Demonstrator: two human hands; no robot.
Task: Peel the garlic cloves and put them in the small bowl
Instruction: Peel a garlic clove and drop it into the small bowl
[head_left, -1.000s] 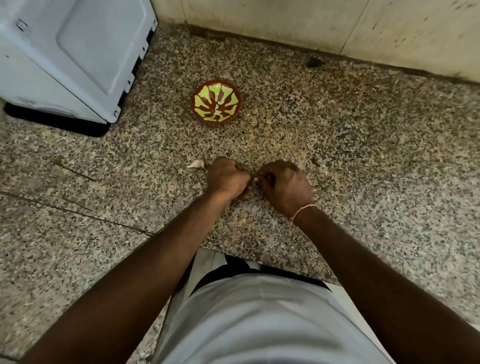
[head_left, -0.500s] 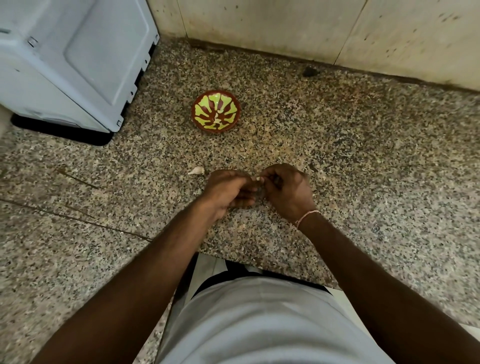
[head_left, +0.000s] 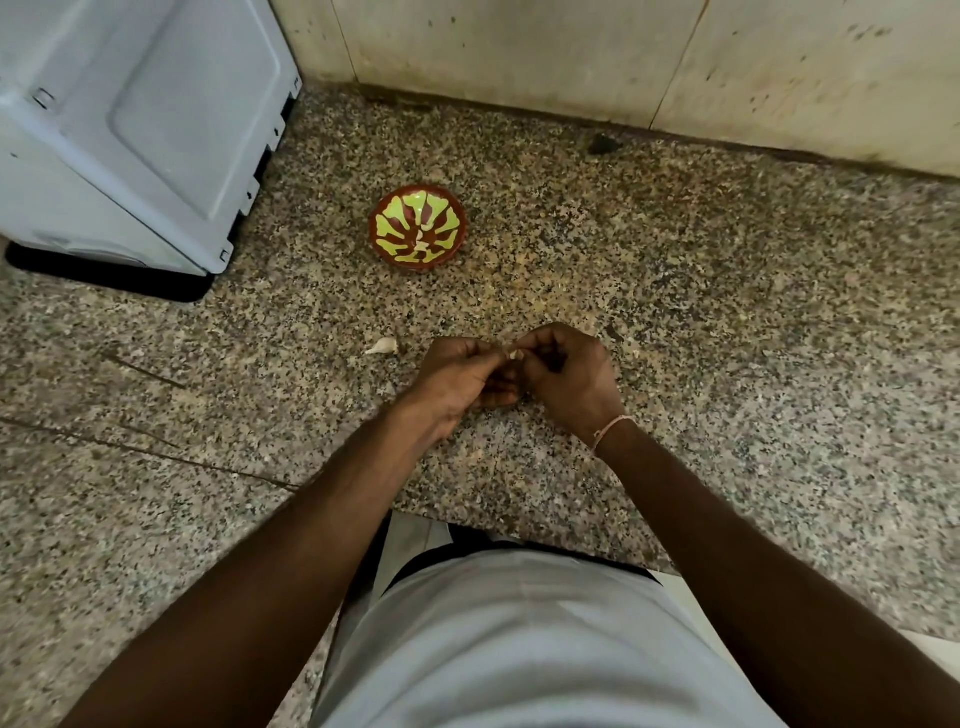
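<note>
Off to the left a loose garlic clove is left lying on the granite counter, while pale pieces, likely peeled cloves, are seen in the small bowl beyond, so the job is judged partly done. At centre, a clove is pinched between the curled left hand and right hand, raised together above the counter.
</note>
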